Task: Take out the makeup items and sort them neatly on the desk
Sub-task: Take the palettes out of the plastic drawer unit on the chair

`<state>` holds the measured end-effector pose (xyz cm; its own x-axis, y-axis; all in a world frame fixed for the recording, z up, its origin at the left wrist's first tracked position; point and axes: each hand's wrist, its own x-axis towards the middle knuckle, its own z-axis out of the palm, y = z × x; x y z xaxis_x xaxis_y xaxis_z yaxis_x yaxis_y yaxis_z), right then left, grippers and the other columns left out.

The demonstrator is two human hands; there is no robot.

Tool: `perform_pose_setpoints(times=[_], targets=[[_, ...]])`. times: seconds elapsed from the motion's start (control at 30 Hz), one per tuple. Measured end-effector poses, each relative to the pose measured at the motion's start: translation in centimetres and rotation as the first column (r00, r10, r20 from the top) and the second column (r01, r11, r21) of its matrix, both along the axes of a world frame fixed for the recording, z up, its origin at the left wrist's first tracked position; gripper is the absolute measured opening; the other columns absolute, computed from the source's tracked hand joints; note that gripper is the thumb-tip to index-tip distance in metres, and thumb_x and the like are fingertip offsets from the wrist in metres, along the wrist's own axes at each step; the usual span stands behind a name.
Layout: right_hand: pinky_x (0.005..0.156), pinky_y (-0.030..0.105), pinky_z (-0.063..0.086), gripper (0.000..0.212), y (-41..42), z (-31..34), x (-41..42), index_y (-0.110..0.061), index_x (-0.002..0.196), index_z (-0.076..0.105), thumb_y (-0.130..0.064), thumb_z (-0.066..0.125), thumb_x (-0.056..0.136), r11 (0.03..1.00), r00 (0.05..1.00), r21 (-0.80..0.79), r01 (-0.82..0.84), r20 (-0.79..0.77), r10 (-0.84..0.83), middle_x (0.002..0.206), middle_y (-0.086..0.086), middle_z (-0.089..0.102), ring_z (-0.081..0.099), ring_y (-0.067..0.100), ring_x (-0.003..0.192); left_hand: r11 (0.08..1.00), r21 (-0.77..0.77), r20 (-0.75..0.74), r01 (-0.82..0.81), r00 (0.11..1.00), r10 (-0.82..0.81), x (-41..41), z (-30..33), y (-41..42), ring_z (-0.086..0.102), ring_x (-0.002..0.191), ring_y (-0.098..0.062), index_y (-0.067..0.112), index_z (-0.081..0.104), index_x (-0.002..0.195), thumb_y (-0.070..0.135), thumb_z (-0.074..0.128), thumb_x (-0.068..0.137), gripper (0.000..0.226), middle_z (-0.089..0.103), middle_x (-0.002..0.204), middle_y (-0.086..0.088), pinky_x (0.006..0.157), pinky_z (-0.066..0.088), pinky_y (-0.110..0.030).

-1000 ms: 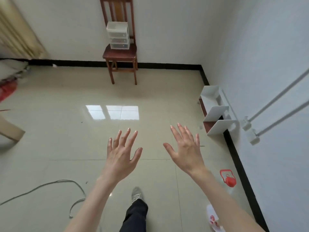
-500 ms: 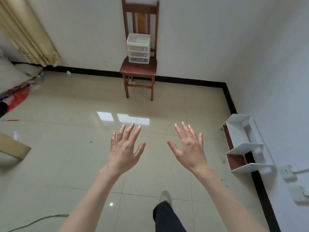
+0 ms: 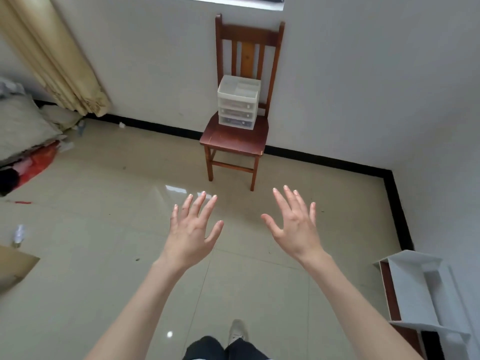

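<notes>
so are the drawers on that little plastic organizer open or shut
Shut: all three drawer fronts of the organizer sit flush, none pulled out, as it stands upright on the chair.

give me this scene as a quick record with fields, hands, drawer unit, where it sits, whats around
left hand: open, fingers spread, empty, held over the floor
right hand: open, fingers spread, empty
drawer unit: clear plastic, three drawers, all shut; contents too blurred to tell
support: wooden chair against the wall; unit stands on its seat
hands to unit: apart, nothing touched yet
right side: white shelf lying by the wall
left side: beige curtain, bedding on the floor
desk: not in view
</notes>
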<state>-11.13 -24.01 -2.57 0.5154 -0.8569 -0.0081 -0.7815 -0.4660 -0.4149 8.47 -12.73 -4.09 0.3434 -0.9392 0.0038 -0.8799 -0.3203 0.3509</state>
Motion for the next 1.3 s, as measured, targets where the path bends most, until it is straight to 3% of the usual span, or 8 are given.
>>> perform_pose_setpoints(times=[0.6,0.87,1.13,1.3], targets=[[0.116,0.046,-0.007,0.064,-30.6,-2.2,20.1,-0.026,0.149,0.017,-0.047,0.043,0.094,0.996,0.993,0.051,-0.068,-0.090,0.072,0.158,0.001,0.006,-0.001,0.015,0.145,0.995,0.077,-0.107,-0.062,0.992,0.070,19.3,-4.0,-30.4,-0.002,0.144,-0.019,0.028,0.012,0.148,0.046,0.033,0.095,0.060,0.009,0.157,0.001,0.116,-0.002,-0.045],[0.116,0.044,-0.006,0.064,-42.5,-2.9,28.4,-0.025,0.149,0.018,-0.045,0.044,0.094,0.996,0.994,0.060,-0.063,-0.089,0.068,0.158,0.001,0.006,0.000,0.016,0.146,0.996,0.092,-0.113,0.008,0.994,0.003,26.8,-4.1,-43.2,-0.004,0.144,-0.016,0.030,0.007,0.148,0.047,0.029,0.095,0.060,0.005,0.157,0.002,0.117,-0.002,-0.043],[0.115,0.043,-0.007,0.063,-54.0,-6.7,33.6,-0.025,0.149,0.016,-0.044,0.043,0.095,0.982,0.980,0.153,-0.108,-0.152,0.131,0.158,0.001,0.005,-0.002,0.016,0.146,0.971,0.240,-0.258,-0.014,0.963,0.078,30.4,-8.6,-52.8,-0.005,0.144,-0.015,0.030,0.007,0.148,0.045,0.029,0.097,0.058,0.004,0.157,0.004,0.117,-0.001,-0.041],[0.116,0.044,-0.005,0.062,-63.5,-10.4,37.5,-0.025,0.149,0.015,-0.044,0.040,0.096,0.969,0.962,0.192,-0.158,-0.191,0.194,0.158,0.002,0.007,-0.001,0.017,0.146,0.940,0.333,-0.400,-0.076,0.891,0.214,32.1,-12.8,-61.7,0.004,0.144,-0.019,0.026,0.015,0.148,0.041,0.034,0.097,0.056,0.011,0.156,0.000,0.117,0.007,-0.041]])
